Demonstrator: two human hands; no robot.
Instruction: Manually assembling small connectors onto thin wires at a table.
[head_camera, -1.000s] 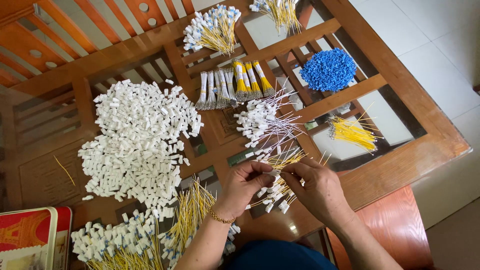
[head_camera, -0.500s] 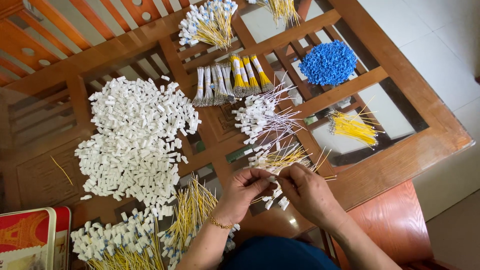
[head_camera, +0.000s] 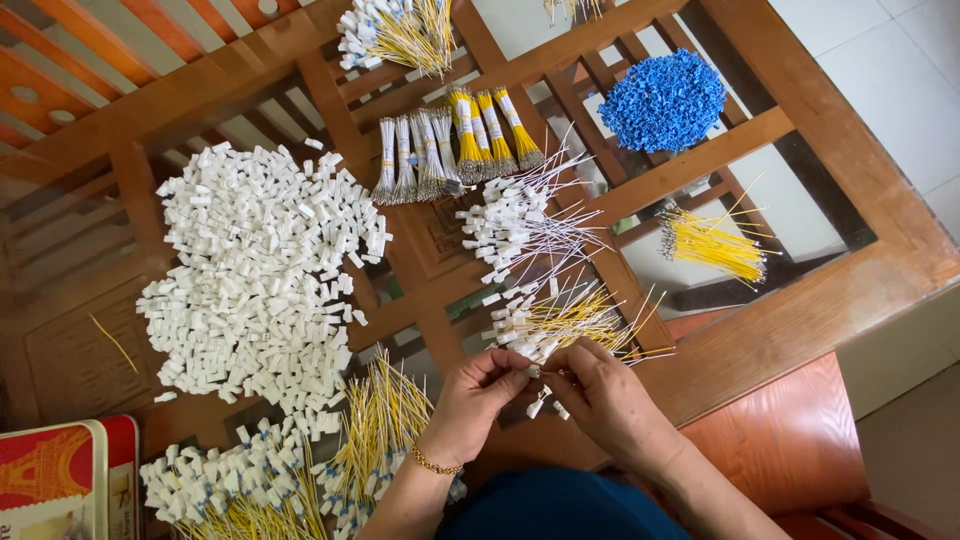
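Note:
My left hand (head_camera: 478, 392) and my right hand (head_camera: 605, 395) meet at the near edge of the glass-topped wooden table (head_camera: 800, 310). Both pinch a small white plastic connector (head_camera: 533, 373) with thin wire, fingertips touching. Just beyond them lies a heap of assembled yellow wires with white connectors (head_camera: 560, 320). A gold bracelet circles my left wrist. Left of my left arm spreads a fan of loose yellow wires (head_camera: 375, 420).
A large pile of white connectors (head_camera: 255, 280) covers the table's left. White-wire assemblies (head_camera: 515, 225), bundled white and yellow wires (head_camera: 450, 140), blue connectors (head_camera: 662, 100), a yellow wire bunch (head_camera: 710, 245) and a red tin (head_camera: 60, 475) lie around. A wooden chair (head_camera: 780, 440) stands at the right.
My hands have drawn closer together over the connector, and the view has shifted slightly; the piles on the table stay where they were.

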